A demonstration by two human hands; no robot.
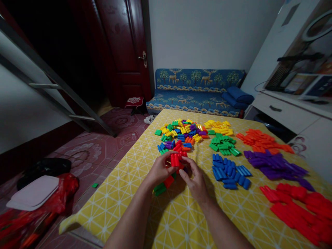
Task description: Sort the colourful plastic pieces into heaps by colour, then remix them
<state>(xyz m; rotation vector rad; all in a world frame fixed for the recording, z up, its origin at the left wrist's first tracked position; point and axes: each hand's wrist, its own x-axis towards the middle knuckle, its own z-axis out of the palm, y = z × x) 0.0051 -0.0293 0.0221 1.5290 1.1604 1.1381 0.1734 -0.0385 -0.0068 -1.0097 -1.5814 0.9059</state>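
My left hand (161, 170) pinches the red block (175, 160) | my right hand (195, 177) curls close at its right side, hold unclear | block between both hands, ridges roughly upright in view

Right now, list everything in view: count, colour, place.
Table: one, yellow cloth, centre.
Held block: at least one, red, centre.
Mixed pile: one, multicoloured, tabletop.
Sorted piles: six, yellow, green, orange, blue, purple, red, table's right.
Sofa: one, blue, back.
Door: one, dark red, upper left.
Stool: one, red, by door.
Shoes: pair, white, near stool.
Ladder: one, grey, left.
Cabinet: one, white, right.
Bags: uncounted, red and black, left.
Left hand, right hand: two, bare, centre.
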